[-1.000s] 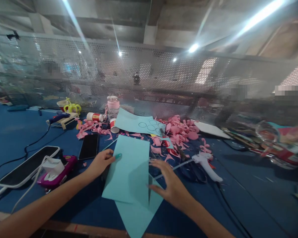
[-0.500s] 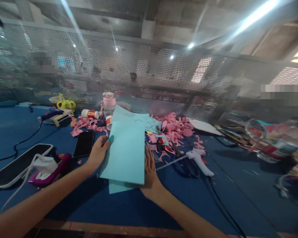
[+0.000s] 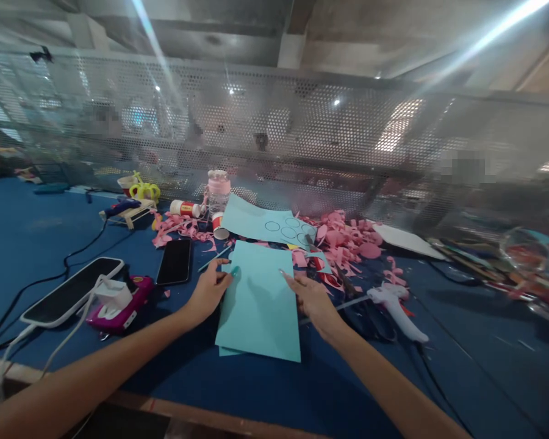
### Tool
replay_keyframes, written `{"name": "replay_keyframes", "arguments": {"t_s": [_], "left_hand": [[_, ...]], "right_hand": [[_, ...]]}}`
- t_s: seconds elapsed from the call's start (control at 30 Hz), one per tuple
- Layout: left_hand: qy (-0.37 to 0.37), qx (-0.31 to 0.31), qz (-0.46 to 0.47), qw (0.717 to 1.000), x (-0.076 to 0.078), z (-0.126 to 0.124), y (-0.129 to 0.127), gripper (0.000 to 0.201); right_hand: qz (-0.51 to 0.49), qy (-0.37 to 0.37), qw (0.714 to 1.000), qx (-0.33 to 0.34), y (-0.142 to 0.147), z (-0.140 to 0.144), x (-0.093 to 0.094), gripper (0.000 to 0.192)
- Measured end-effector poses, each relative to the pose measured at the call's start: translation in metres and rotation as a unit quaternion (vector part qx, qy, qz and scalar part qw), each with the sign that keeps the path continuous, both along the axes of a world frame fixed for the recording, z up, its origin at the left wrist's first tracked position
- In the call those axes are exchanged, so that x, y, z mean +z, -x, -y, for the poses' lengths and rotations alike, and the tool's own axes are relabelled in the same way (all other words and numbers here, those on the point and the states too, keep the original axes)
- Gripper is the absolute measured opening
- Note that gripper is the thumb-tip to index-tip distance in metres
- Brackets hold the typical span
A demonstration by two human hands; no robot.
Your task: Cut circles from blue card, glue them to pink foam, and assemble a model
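Head view of two hands working on a sheet of light blue paper (image 3: 258, 302) that is lying flat on the blue table (image 3: 41, 225), with a second blue edge showing beneath its near left corner. The left hand (image 3: 208, 291) is resting at the sheet's left edge, its fingers (image 3: 223, 268) loosely curled and touching the paper near the far corner, gripping nothing that can be made out. The right hand (image 3: 315, 299) is lying at the sheet's right edge, its fingers (image 3: 290, 278) stretched out and pressing on the paper's surface. A black phone (image 3: 175, 261) is lying just left of the left hand. A white glue gun (image 3: 396, 305) is lying to the right of the right hand. Beyond the sheet, a larger blue sheet with drawn circles (image 3: 265, 222) is sitting among pink paper scraps (image 3: 343, 238). A pink device (image 3: 121, 305) is lying near the left forearm.
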State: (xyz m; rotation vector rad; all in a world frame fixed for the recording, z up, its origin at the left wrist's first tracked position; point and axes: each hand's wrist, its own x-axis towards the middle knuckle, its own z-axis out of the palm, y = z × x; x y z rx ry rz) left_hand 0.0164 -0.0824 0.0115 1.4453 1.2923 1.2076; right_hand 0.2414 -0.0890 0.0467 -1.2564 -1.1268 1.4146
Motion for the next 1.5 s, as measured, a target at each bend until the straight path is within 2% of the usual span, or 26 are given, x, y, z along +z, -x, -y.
{"name": "replay_keyframes", "arguments": {"t_s": [0.13, 0.27, 0.4, 0.53, 0.67, 0.77, 0.87, 1.0, 1.13, 1.23, 1.33, 1.43, 1.5], "left_hand": [[0.002, -0.023, -0.017, 1.0, 0.005, 0.005, 0.0, 0.042], [-0.041, -0.01, -0.053, 0.998, 0.009, 0.009, 0.0, 0.043], [-0.075, 0.006, -0.079, 0.994, 0.012, 0.011, -0.001, 0.052], [-0.048, -0.056, -0.025, 0.997, 0.013, 0.01, -0.003, 0.064], [-0.016, -0.115, 0.006, 0.993, 0.015, 0.008, -0.004, 0.051], [-0.008, -0.116, 0.019, 0.993, 0.019, 0.008, -0.002, 0.044], [0.027, -0.101, 0.07, 0.992, 0.025, 0.01, 0.0, 0.044], [0.109, -0.082, 0.125, 0.983, 0.025, 0.011, 0.007, 0.052], [0.121, -0.1, 0.083, 0.984, 0.013, 0.009, 0.012, 0.052], [0.103, -0.131, 0.06, 0.984, 0.007, 0.012, 0.01, 0.054], [0.076, -0.17, 0.082, 0.979, 0.01, 0.018, 0.006, 0.057], [0.061, -0.194, 0.077, 0.976, 0.015, 0.022, 0.001, 0.059], [0.061, -0.181, 0.016, 0.981, 0.016, 0.024, 0.0, 0.058]], "right_hand": [[0.001, -0.053, 0.998, 0.045, 0.001, -0.011, -0.01, 0.045], [-0.006, -0.06, 0.998, 0.029, 0.0, -0.014, -0.021, 0.042], [-0.01, -0.069, 0.997, 0.016, 0.001, -0.013, -0.025, 0.041], [-0.016, -0.082, 0.996, 0.011, 0.001, -0.012, -0.024, 0.042], [-0.034, -0.089, 0.995, 0.028, 0.0, -0.011, -0.025, 0.048], [-0.031, -0.093, 0.994, 0.047, -0.002, -0.009, -0.024, 0.05], [-0.005, -0.092, 0.994, 0.057, -0.005, -0.008, -0.022, 0.044], [0.061, -0.004, 0.996, 0.067, -0.014, -0.001, -0.02, 0.045], [0.116, 0.016, 0.985, 0.125, -0.027, 0.003, -0.012, 0.045], [0.142, -0.007, 0.986, 0.085, -0.035, 0.001, -0.006, 0.047], [0.12, -0.035, 0.991, 0.035, -0.034, -0.001, -0.004, 0.045], [0.083, -0.08, 0.991, 0.067, -0.026, 0.0, -0.002, 0.043], [0.083, -0.091, 0.988, 0.098, -0.021, 0.002, -0.002, 0.042]]}}
